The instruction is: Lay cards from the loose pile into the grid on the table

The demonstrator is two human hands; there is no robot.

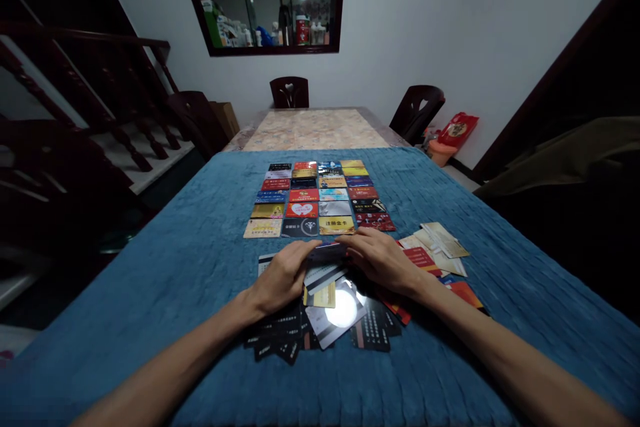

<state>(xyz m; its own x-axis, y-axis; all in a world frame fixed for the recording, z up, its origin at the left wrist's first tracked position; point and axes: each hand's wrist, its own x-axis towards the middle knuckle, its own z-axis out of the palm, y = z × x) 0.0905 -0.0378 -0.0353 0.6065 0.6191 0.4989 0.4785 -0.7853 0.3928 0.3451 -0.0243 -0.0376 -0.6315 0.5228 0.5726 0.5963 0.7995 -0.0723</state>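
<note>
Between my left hand (283,278) and my right hand (381,257), a dark plastic card (327,253) is held by its two ends, tilted so its face is hard to read. The fingers of both hands are closed on it; whether it is one card or a few together I cannot make out. Below it lies a loose heap of cards: a silver card (325,323) with a bright glare, a yellow card (320,295) and several black cards (275,330). Just beyond my fingertips, neat rows of colourful cards, among them a gold card (337,225), lie face up.
More loose cards, including a red card (423,259) and pale gold cards (444,240), are scattered beside my right forearm. A blue cloth (200,247) covers the near part of the table (310,128). Dark chairs (289,92) surround its far side.
</note>
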